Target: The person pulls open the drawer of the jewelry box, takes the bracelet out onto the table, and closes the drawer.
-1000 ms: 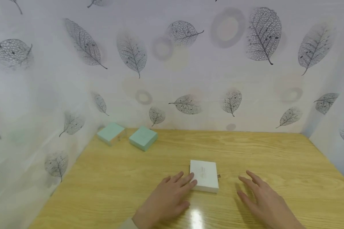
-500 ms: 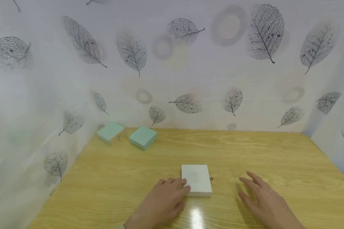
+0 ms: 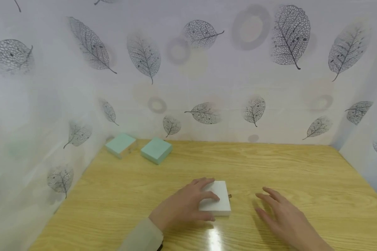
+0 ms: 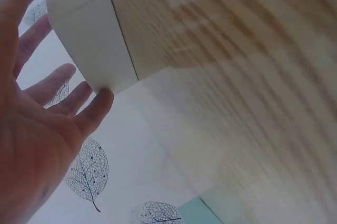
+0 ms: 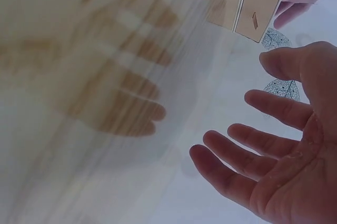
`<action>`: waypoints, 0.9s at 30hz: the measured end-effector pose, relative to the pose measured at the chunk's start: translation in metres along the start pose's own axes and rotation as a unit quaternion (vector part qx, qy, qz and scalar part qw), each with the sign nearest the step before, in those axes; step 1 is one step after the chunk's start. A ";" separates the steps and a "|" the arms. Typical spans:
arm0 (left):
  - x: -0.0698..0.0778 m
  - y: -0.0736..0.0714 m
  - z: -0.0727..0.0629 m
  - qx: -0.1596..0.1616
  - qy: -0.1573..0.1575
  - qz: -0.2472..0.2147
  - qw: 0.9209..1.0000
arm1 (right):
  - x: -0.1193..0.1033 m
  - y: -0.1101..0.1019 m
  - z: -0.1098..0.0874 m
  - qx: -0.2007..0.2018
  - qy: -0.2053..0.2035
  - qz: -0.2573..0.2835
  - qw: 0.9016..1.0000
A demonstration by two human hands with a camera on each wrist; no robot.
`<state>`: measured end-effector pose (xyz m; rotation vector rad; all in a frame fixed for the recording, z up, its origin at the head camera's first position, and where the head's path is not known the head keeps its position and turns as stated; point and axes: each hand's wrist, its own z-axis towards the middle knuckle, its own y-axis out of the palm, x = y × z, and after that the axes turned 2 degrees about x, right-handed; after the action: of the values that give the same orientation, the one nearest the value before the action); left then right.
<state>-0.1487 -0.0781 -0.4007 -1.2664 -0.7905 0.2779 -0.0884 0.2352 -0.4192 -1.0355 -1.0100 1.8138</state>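
Observation:
A flat, square white box (image 3: 218, 195) lies on the wooden table with a small brown tab (image 3: 230, 196) on its right side. In the right wrist view, that side of the box (image 5: 259, 11) is a tan panel with the tab in it. My left hand (image 3: 188, 204) reaches over the box's left part, fingers spread. Its thumb is near the front edge and a fingertip near the back edge; firm contact is hard to tell. The left wrist view shows loosely bent fingers beside the box's pale side (image 4: 95, 34). To the right, apart from the box, my right hand (image 3: 282, 216) holds nothing, fingers relaxed.
Two mint-green boxes, one farther left (image 3: 120, 144) and one beside it (image 3: 157, 150), sit at the table's back left. Leaf-patterned sheeting (image 3: 188, 76) encloses the table (image 3: 270, 164) at the back and sides.
The white box has shifted a little left and toward me, and the faint print on its top no longer shows. My left hand has moved forward and right over it. The right hand barely moved.

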 end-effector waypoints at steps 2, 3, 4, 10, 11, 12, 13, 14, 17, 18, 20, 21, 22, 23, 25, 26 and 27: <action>-0.001 -0.001 0.004 -0.016 -0.012 -0.005 1.000 | -0.001 0.001 0.003 0.000 -0.004 0.002 1.000; -0.001 -0.002 0.005 -0.024 -0.019 -0.007 1.000 | -0.002 0.002 0.004 0.002 -0.006 0.004 1.000; -0.001 -0.003 0.006 -0.029 -0.024 -0.008 0.999 | -0.002 0.003 0.005 0.004 -0.009 0.007 1.000; -0.002 -0.007 0.006 -0.037 -0.040 -0.017 0.998 | -0.006 0.007 0.012 0.015 -0.030 0.022 0.999; -0.004 -0.007 0.005 -0.036 -0.044 -0.019 0.998 | -0.007 0.008 0.013 0.017 -0.033 0.022 0.999; -0.005 -0.007 0.005 -0.034 -0.047 -0.021 0.998 | -0.008 0.008 0.014 0.018 -0.035 0.022 0.999; -0.007 -0.007 0.004 -0.032 -0.050 -0.021 0.998 | -0.009 0.008 0.015 0.018 -0.036 0.023 0.999; -0.008 -0.008 0.004 -0.030 -0.052 -0.022 0.998 | -0.010 0.009 0.016 0.018 -0.035 0.024 0.999; -0.011 -0.009 0.000 -0.026 -0.055 -0.019 0.998 | -0.014 0.010 0.018 0.027 -0.043 0.028 0.998; -0.011 -0.010 -0.001 -0.024 -0.054 -0.017 0.998 | -0.015 0.011 0.019 0.030 -0.046 0.031 0.998; -0.011 -0.011 -0.003 -0.021 -0.056 -0.017 0.998 | -0.017 0.012 0.021 0.035 -0.049 0.039 0.997; -0.012 -0.011 -0.004 -0.020 -0.057 -0.017 0.998 | -0.018 0.013 0.021 0.038 -0.050 0.043 0.997; -0.012 -0.012 -0.005 -0.018 -0.057 -0.017 0.998 | -0.018 0.013 0.022 0.038 -0.049 0.046 0.997; -0.013 -0.012 -0.006 -0.017 -0.058 -0.018 0.998 | -0.019 0.013 0.022 0.036 -0.047 0.050 0.997; -0.014 -0.013 -0.008 -0.017 -0.060 -0.019 0.998 | -0.019 0.014 0.023 0.032 -0.044 0.052 0.997; -0.015 -0.013 -0.009 -0.016 -0.062 -0.019 0.998 | -0.020 0.014 0.024 0.030 -0.042 0.053 0.997; -0.016 -0.013 -0.010 -0.016 -0.064 -0.018 0.998 | -0.020 0.014 0.024 0.029 -0.041 0.053 0.997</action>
<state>-0.1565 -0.0987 -0.3951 -1.2729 -0.9302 0.3196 -0.1067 0.2063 -0.4183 -1.0025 -0.9605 1.9749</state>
